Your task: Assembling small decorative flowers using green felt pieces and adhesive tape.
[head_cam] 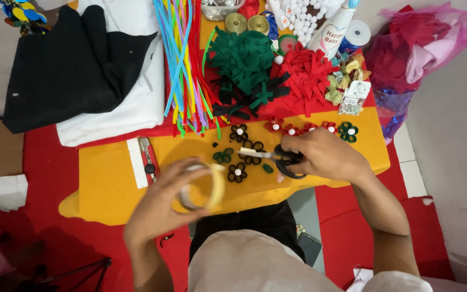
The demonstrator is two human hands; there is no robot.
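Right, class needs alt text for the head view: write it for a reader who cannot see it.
A person's left hand holds a tape roll and the right hand holds black scissors over an orange felt sheet dotted with small felt flowers.

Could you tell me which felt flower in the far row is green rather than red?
The rightmost flower in the row; the four beside it are red.

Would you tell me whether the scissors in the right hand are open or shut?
Shut, as far as I can tell: the scissors in the right hand show one closed blade line.

black-handled scissors (283, 157), yellow felt (114, 184), cream ring (205, 186)
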